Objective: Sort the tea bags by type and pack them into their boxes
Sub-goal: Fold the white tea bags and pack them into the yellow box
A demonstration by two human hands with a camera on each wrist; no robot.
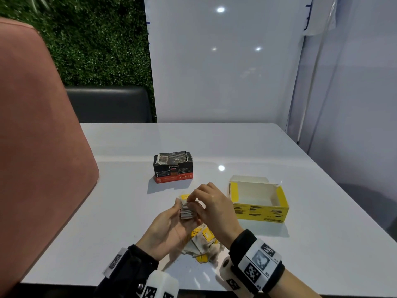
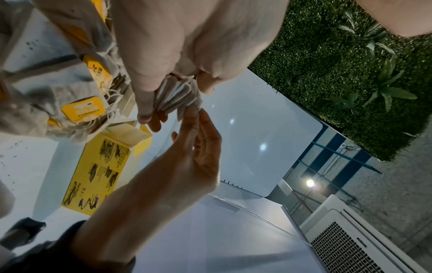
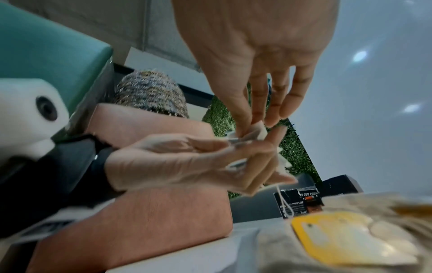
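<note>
Left hand (image 1: 171, 226) lay palm-up over the bench (image 1: 300, 244), fingers curled round a small stack of tea bags (image 1: 186, 212) held on edge, long side running away from the person. Right hand (image 1: 211, 203) came in from the right, fingertips pinched on the stack's top. Yellow box (image 1: 261, 211) stood open just right of that hand, the nearer one; black box (image 1: 173, 167) sat farther off, ahead. More yellow-tagged bags (image 1: 204, 244) lay heaped beneath both wrists

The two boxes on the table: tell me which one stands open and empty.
The yellow box, at the person's right, stands open with a bare white inside. The black box, farther back, already holds tea bags.
</note>
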